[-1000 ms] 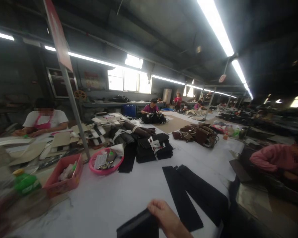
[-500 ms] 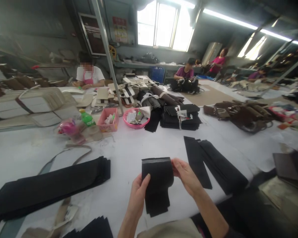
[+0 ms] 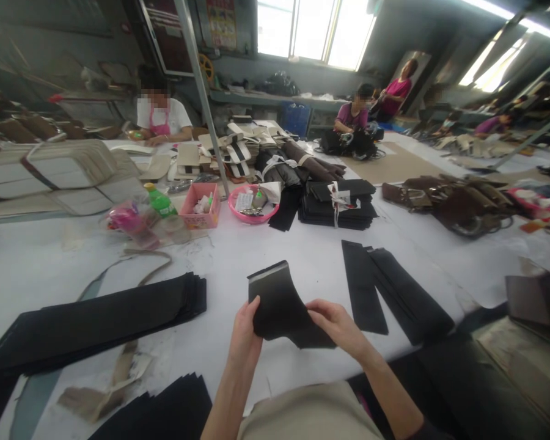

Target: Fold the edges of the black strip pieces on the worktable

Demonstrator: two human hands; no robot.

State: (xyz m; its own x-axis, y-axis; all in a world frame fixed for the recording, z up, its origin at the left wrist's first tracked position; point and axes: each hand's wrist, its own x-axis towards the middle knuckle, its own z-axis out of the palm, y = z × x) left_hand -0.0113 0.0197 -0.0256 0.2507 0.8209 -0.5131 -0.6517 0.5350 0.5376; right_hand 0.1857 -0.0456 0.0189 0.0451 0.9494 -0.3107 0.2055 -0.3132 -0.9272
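A black sheet with a lighter strip along its top edge is held above the white table, bent into a curve. My left hand grips its left side, thumb on the near face. At its right edge, the fingers of my right hand pinch the material. To the right lie black strips, and a stack of long black pieces lies on the left. More black pieces fan out at the bottom left.
Beyond my hands, the white table bears a pink box, a pink basket, a green bottle and a tied black bundle. Brown pieces lie at the right. A person in a pink apron sits across.
The black sheet has gone from hanging folded to spread out and tilted, its lower end swung right. My right hand has moved down its edge. The view has tilted down slightly.
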